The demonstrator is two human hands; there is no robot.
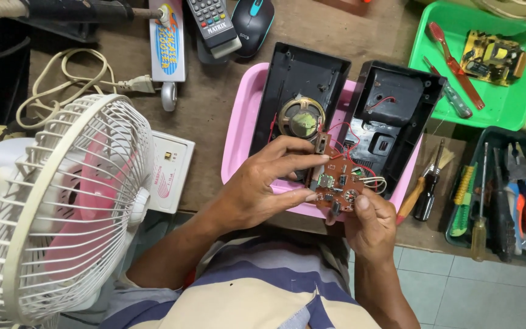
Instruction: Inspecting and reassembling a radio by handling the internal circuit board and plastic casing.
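Holding the small brown circuit board pinched between our left hand and right hand above the pink tray, we should grip only its edges, sparing the thin red wires.

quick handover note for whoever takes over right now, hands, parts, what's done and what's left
Left hand grips the small brown circuit board by its left edge; right hand supports it from below, thumb on the lower edge.
The board hangs by red wires above the pink tray.
Done: black casing opened, speaker half and back half lying open in the tray.
Left: board still out, casing not closed.
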